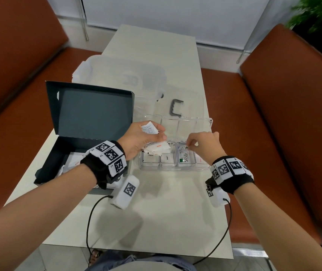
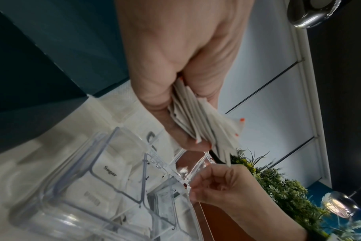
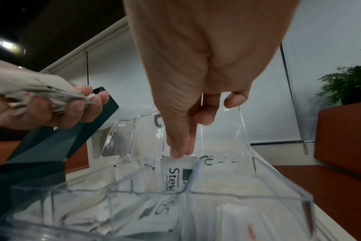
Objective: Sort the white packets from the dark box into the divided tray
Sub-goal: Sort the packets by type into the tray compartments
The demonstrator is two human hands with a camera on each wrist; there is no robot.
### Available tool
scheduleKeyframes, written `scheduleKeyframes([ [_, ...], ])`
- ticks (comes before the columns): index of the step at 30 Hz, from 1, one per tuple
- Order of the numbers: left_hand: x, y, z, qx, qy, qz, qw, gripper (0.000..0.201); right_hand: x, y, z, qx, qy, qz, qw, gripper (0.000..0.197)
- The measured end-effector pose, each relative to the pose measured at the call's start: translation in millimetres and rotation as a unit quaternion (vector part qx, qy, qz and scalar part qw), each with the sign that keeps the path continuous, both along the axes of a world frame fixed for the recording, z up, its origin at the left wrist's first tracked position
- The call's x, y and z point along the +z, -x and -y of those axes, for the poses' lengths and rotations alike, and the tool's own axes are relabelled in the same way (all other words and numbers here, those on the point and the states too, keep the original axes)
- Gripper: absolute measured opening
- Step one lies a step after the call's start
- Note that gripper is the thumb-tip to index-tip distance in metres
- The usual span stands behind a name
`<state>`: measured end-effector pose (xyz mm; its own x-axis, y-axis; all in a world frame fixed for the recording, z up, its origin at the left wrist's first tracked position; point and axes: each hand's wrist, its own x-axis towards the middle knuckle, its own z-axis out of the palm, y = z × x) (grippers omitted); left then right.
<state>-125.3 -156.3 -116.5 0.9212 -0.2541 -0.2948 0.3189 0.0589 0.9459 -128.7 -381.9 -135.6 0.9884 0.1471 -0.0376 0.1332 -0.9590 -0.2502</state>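
Your right hand (image 1: 203,142) pinches a Stevia packet (image 3: 178,172) into the tray (image 1: 175,169); your left hand (image 1: 142,139) clutches a fan of packets (image 2: 204,120). Several compartments filled, more waiting in the dark box (image 1: 58,153). Midway, I'd say.

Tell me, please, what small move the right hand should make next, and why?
Probably let go and lift out. The right hand pinches the top edge of a Stevia packet already standing in its compartment of the divided tray, while the left hand holds a bundle of packets still to sort.
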Motion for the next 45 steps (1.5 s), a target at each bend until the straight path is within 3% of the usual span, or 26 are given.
scheduleKeyframes([
  [11,1.4,4.7,0.2,0.003,-0.009,-0.003,1.000,0.024,-20.1,-10.9,-14.2,0.038,0.079,0.055,0.995,0.018],
  [14,1.0,5.8,-0.4,0.003,-0.011,-0.003,1.000,0.025,-9.4,-8.5,-10.5,0.011,0.033,0.063,0.997,0.013],
  [16,0.5,5.7,-0.8,0.010,-0.008,-0.002,1.000,0.023,-0.8,-4.4,-12.5,-0.017,-0.054,0.082,0.995,0.010],
  [18,0.0,4.5,0.3,0.018,-0.003,0.004,1.000,0.022,10.2,6.3,-24.3,-0.045,-0.217,0.072,0.973,0.006],
  [20,-0.3,3.7,3.1,0.023,-0.002,0.015,1.000,0.021,19.5,20.3,-41.9,-0.063,-0.339,0.013,0.939,0.023],
  [22,1.2,3.2,7.1,0.026,-0.002,0.027,0.999,0.018,22.0,31.4,-56.3,-0.078,-0.408,-0.062,0.908,0.038],
  [24,2.6,2.9,10.7,0.032,-0.003,0.038,0.999,0.014,20.5,36.8,-62.9,-0.101,-0.484,-0.098,0.864,0.040],
  [27,3.3,3.3,14.1,0.038,0.021,0.017,0.999,0.022,19.4,35.5,-60.1,-0.149,-0.564,-0.093,0.807,0.037],
  [29,3.1,3.2,13.9,0.025,0.046,-0.029,0.998,0.032,21.0,34.5,-57.0,-0.149,-0.594,-0.086,0.786,0.032],
  [34,10.3,6.6,16.2,-0.039,0.101,-0.110,0.988,0.031,24.5,32.5,-49.1,-0.110,-0.580,-0.072,0.804,0.023],
  [38,16.7,5.6,18.5,-0.048,0.135,-0.132,0.981,0.030,29.9,24.3,-37.0,-0.110,-0.467,-0.028,0.877,0.021],
  [41,18.8,3.8,20.7,-0.017,0.136,-0.116,0.984,0.030,39.8,15.1,-28.8,-0.128,-0.484,-0.036,0.865,0.024],
  [45,19.3,2.8,27.5,0.016,0.114,-0.067,0.991,0.032,52.1,11.1,-25.4,-0.125,-0.509,-0.112,0.844,0.020],
])
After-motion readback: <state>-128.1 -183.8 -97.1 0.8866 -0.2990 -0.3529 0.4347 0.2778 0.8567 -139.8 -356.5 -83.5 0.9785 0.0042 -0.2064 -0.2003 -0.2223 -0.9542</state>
